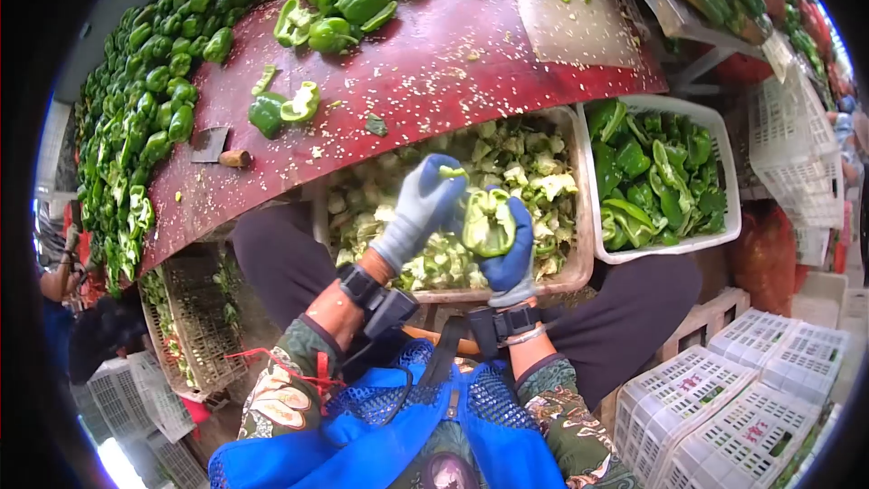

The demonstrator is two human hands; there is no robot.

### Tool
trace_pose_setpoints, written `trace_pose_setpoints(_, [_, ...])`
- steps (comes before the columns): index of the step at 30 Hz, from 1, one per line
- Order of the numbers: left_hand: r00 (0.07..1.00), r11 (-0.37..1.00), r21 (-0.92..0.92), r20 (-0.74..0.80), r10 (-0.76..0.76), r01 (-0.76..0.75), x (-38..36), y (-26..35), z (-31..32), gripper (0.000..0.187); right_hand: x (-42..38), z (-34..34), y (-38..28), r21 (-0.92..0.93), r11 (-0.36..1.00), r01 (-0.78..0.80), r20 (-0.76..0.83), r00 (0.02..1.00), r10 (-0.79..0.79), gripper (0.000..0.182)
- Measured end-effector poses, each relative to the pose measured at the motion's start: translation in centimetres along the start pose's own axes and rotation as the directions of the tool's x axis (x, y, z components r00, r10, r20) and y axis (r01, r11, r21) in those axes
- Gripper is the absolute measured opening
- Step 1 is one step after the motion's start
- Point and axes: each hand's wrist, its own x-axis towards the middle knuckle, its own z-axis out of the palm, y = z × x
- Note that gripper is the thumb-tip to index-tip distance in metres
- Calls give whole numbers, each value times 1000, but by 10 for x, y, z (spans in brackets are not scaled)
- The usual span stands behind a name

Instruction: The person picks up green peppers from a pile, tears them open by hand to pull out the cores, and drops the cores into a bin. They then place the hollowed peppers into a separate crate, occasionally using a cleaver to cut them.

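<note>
My right hand (510, 244), in a blue and grey glove, holds a cut green pepper (489, 222) with its hollow inside showing. Just to the left, my left hand (430, 195), gloved the same way, pinches a small pale green piece (452, 172) between thumb and fingers. Both hands are above a crate (587, 208) full of pepper cores and scraps. A cleaver (210, 145) with a wooden handle lies on the red table (362, 91), near a whole pepper and a cut one.
Green peppers (158, 91) are heaped along the table's left and far edges. A white crate (733, 208) of cut peppers stands at the right. Stacked white crates (683, 389) are at the lower right. Another person's arm (59, 281) shows at the far left.
</note>
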Motion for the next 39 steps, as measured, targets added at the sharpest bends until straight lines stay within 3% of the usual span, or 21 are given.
trace_pose_setpoints(1, [998, 999, 5, 55, 34, -34, 2, 14, -16, 21, 4, -1, -8, 171, 974, -146, 40, 989, 142, 45])
trace_pose_setpoints(2, [984, 958, 235, 110, 140, -163, 9, 17, -39, 31, 3, 7, -17, 120, 981, -155, 96, 985, 144, 47])
trace_pose_setpoints(3, [958, 690, 665, 193, 210, -285, 11, 22, -60, 36, 1, 15, -26, 68, 985, -158, 151, 978, 146, 48])
trace_pose_setpoints(4, [930, 236, 911, 288, 228, -339, 10, 27, -77, 42, -3, 30, -38, 23, 988, -155, 215, 966, 147, 48])
trace_pose_setpoints(6, [953, 306, 908, 236, 191, -286, 9, 34, -99, 46, 6, 43, -44, -176, 968, -181, 314, 921, 230, 45])
trace_pose_setpoints(7, [947, 356, 888, 217, 236, -292, 12, 36, -104, 41, 31, 16, -32, -772, 628, 98, 281, 939, 199, 43])
trace_pose_setpoints(8, [940, 400, 865, 198, 279, -301, 15, 38, -107, 37, 54, -6, -21, -952, -59, 300, 289, 946, 150, 40])
trace_pose_setpoints(9, [918, 367, 863, 232, 322, -347, 16, 42, -107, 28, 51, 5, -19, -989, 132, 66, 66, 998, -6, 35])
trace_pose_setpoints(10, [822, 334, 794, 330, 464, -508, 16, 39, -107, 25, 49, 26, -21, -935, 304, 182, 144, 979, -142, 36])
trace_pose_setpoints(12, [783, 447, 653, 417, 462, -611, 3, 45, -91, 26, 43, 65, -31, -873, 451, 186, 151, 982, -113, 39])
trace_pose_setpoints(16, [692, 204, 685, 577, 434, -699, 2, 43, -67, 41, 38, 104, -25, -712, 694, 107, 161, 987, 13, 39])
trace_pose_setpoints(22, [796, 316, 735, 509, 328, -600, 8, 16, -66, 31, 42, 115, 2, -930, 244, 274, 240, 957, -162, 40])
trace_pose_setpoints(24, [789, 347, 709, 530, 311, -613, 12, 5, -72, 32, 45, 109, 9, -897, 388, 211, 162, 975, -155, 38])
trace_pose_setpoints(28, [798, 692, 398, 337, 500, -602, 6, 15, -76, 21, 38, 107, -2, -673, 739, 33, -5, 999, -49, 44])
trace_pose_setpoints(30, [829, 718, 414, 304, 470, -559, 9, 16, -81, 20, 35, 91, -5, -670, 727, 154, 158, 985, -63, 49])
trace_pose_setpoints(32, [805, 635, 497, 318, 501, -592, 9, 13, -83, 21, 35, 81, -10, -790, 350, 503, 474, 864, -171, 50])
trace_pose_setpoints(34, [848, 631, 569, 301, 436, -527, 7, 25, -93, 25, 32, 94, -15, -774, 510, 375, 310, 927, -210, 42])
trace_pose_setpoints(35, [837, 427, 745, 324, 440, -513, 6, 30, -100, 29, 31, 108, -16, -707, 659, 255, 149, 966, -214, 38])
trace_pose_setpoints(36, [830, 192, 866, 344, 440, -461, 5, 32, -106, 33, 31, 110, -21, -716, 653, 246, 144, 968, -207, 38])
trace_pose_setpoints(37, [876, 140, 910, 321, 359, -390, 6, 34, -109, 41, 29, 114, -27, -726, 646, 235, 137, 970, -199, 38])
trace_pose_setpoints(39, [752, 272, 766, 378, 540, -582, -1, 37, -99, 42, 23, 125, -31, -763, 598, 244, 148, 968, -205, 38])
